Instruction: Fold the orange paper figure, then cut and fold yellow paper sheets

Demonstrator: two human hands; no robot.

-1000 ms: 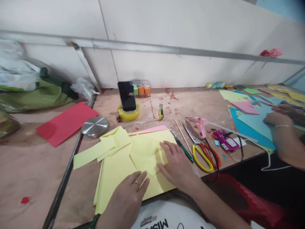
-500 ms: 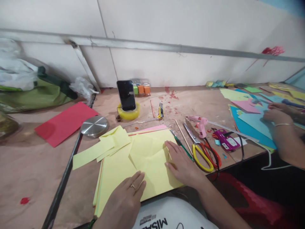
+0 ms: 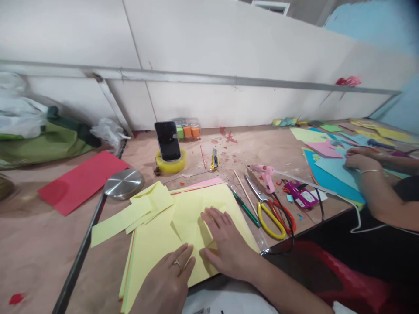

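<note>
A creased yellow paper piece (image 3: pixel 186 213) lies on a stack of coloured sheets (image 3: pixel 144 257) with yellow on top. My left hand (image 3: pixel 168 272), a ring on one finger, rests flat with outstretched fingers at the near edge of the creased piece. Over its right part is my right hand (image 3: pixel 229 246), fingers spread and thumb apart, touching a partly raised flap. Some of the flap is hidden under that hand. Folded yellow strips (image 3: pixel 147 207) overlap the stack's upper left corner.
Right of the stack are a green pen (image 3: pixel 247 209), scissors (image 3: pixel 271 220), a pink glue gun (image 3: pixel 266 176) and a purple device (image 3: pixel 301 195). A phone (image 3: pixel 167 141) stands in a tape roll (image 3: pixel 172 163) near a cutter (image 3: pixel 214 160). Another person's hands (image 3: pixel 362 161) work far right.
My right hand has slid left across the creased piece, and its flap now lifts under the fingers. My left hand stays pressed on the paper. The view has tilted up and turned slightly right.
</note>
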